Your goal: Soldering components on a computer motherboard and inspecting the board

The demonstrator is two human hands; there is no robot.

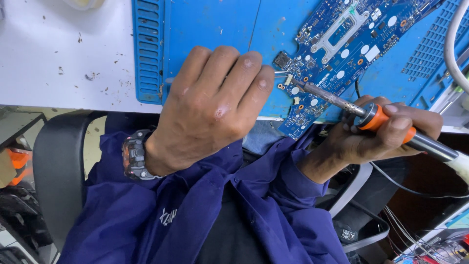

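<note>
My right hand (386,132) grips a soldering iron (391,124) by its orange and black handle. Its metal tip rests on the lower left part of a blue circuit board (342,44). My left hand (210,107) is closed on thin metal tweezers (281,74), whose points reach the board's edge right beside the iron's tip. The hand covers most of the tweezers. A dark watch (134,155) is on my left wrist. The board lies on a blue work mat (215,29).
The mat sits on a white table (58,54) dotted with dark specks. A white cable (452,44) curves at the upper right. A black chair arm (56,161) is at the left. Loose wires (415,234) hang at the lower right.
</note>
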